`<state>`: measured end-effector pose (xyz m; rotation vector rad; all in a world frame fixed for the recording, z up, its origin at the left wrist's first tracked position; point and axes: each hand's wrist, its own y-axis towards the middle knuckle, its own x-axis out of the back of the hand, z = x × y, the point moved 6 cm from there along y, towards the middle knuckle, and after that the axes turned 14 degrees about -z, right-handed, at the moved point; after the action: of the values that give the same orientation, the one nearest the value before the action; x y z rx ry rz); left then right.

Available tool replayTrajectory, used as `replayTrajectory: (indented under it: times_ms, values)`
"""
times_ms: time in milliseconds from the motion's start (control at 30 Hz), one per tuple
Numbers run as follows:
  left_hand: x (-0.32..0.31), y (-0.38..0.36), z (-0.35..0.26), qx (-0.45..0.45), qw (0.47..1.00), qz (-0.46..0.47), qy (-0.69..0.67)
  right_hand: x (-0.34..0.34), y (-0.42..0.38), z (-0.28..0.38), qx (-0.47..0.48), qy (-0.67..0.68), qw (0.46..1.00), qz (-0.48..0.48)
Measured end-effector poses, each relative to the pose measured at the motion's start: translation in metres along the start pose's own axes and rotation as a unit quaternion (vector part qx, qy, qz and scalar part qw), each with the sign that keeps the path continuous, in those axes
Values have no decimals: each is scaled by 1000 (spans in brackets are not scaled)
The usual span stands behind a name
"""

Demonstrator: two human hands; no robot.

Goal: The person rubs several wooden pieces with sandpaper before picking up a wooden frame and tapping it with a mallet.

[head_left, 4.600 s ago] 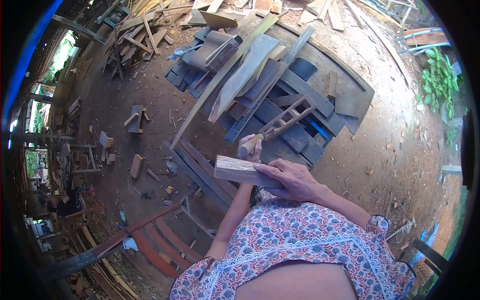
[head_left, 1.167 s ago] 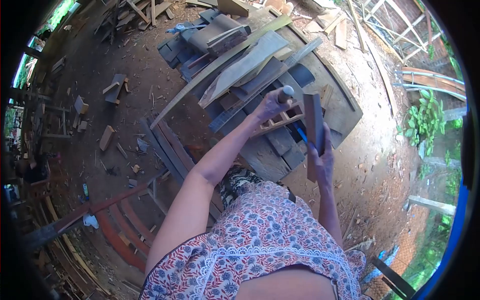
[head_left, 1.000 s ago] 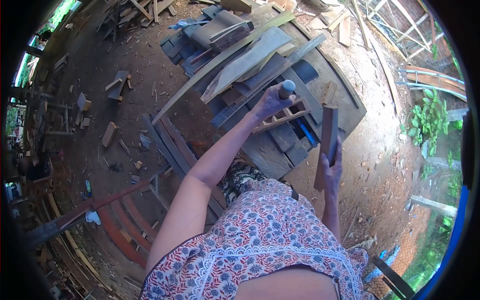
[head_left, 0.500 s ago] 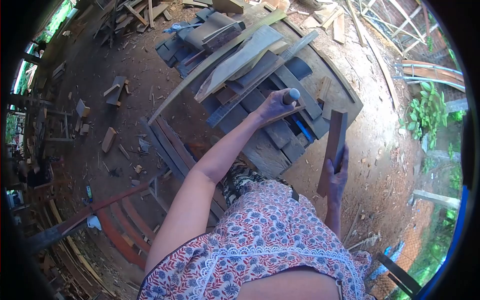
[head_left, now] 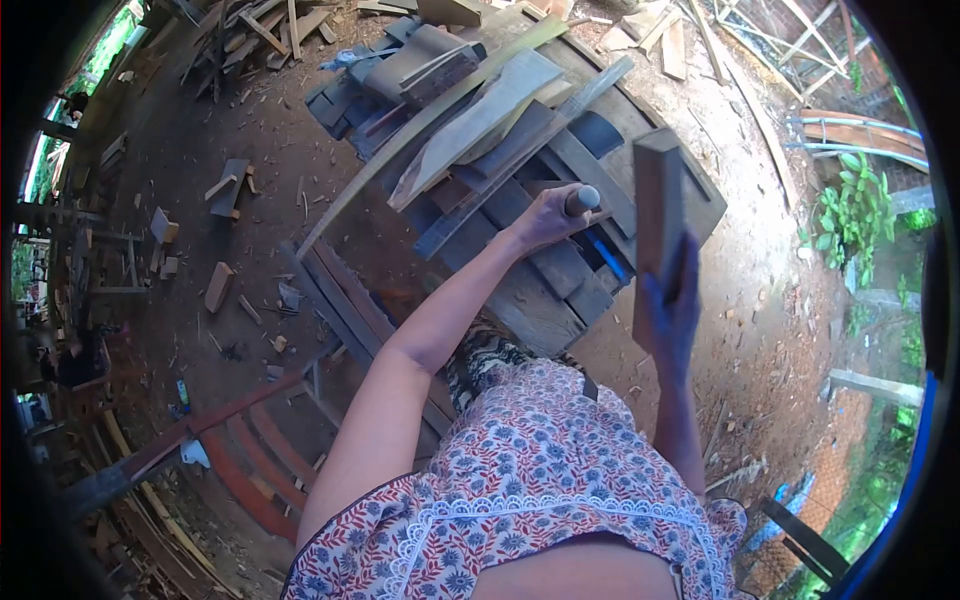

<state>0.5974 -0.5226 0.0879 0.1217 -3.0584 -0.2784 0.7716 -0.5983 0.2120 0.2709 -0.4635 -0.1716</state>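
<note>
My left hand (head_left: 547, 218) is closed around a dark cylindrical handle (head_left: 581, 201) with a pale round end, over the stacked planks. What the handle belongs to is mostly hidden. On the right, my right hand (head_left: 673, 305) grips the lower part of a thick dark wooden block (head_left: 660, 205), held upright and slightly blurred. Below the handle, a blue strip (head_left: 608, 260) lies among grey boards. A long pale board (head_left: 485, 120) rests on the pile behind my left hand.
The workbench (head_left: 700, 215) carries stacked boards and a dark round container (head_left: 597, 134). Scrap wood (head_left: 218, 287) lies on the dirt floor at left. A reddish slatted frame (head_left: 235, 470) stands lower left, and a leafy plant (head_left: 855, 215) grows at right.
My right hand has moved up with the wooden block, bringing it closer to the camera and the bench. My left hand stays nearly in place, its handle tilted slightly differently.
</note>
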Motion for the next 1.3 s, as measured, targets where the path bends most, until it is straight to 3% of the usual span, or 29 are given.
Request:
replayTrajectory:
  times_ms: [33, 67, 133, 200, 233, 267, 300, 367, 400, 467, 600, 700, 833, 1000, 1067, 1167, 1233, 1267, 1300]
  values:
    - [3, 5, -4, -21, 999, -3, 39, 1, 4, 3, -14, 22, 999, -19]
    - [2, 6, 0, 1, 1000, -6, -20, -4, 7, -2, -14, 23, 999, -21]
    - [1, 4, 9, 29, 999, 5, -13, -22, 5, -15, 88, -79, 992, 44]
    - [2, 4, 15, 56, 998, 16, -4, -24, -3, -30, 40, -86, 992, 87]
    - [11, 6, 7, 25, 998, -48, -12, -26, -7, -38, -6, -93, 987, 133]
    - [23, 5, 1, -2, 993, -113, -20, -19, -12, -40, -57, -31, 992, 105]
    - [27, -1, 1, 6, 994, -112, -18, -15, -19, -42, -65, -31, 992, 108]
    - [57, -10, -9, 47, 963, -258, -68, 7, -24, -50, -122, 1, 992, 34]
    - [60, -12, -8, 49, 963, -255, -68, 15, -26, -55, -125, -22, 991, 33]
    - [75, -21, -6, 36, 937, -336, -91, 27, -34, -71, -122, -26, 992, 19]
    - [80, -35, 3, 24, 927, -366, -83, 43, -57, -88, -172, -23, 985, 15]
    - [80, -41, 15, 39, 914, -400, -48, 48, -67, -97, -157, -51, 986, 4]
    - [74, -34, 38, 61, 920, -383, -53, 44, -67, -88, -149, -47, 988, 12]
    - [60, -18, 31, 7, 940, -338, -37, 23, -31, -59, -128, -59, 989, 49]
    - [59, -9, 27, 12, 949, -314, 5, 6, 4, -21, -15, -25, 998, 61]
    - [54, 2, 29, 11, 956, -285, 64, -27, 43, 21, 55, 7, 997, 55]
    - [49, 9, 37, 7, 958, -274, 84, -53, 56, 53, 180, -38, 978, 100]
    - [45, 11, 39, -14, 961, -273, 32, -63, 63, 54, 183, -37, 978, 96]
    - [42, 13, 41, -34, 961, -272, -20, -86, 63, 40, 148, -137, 959, 199]
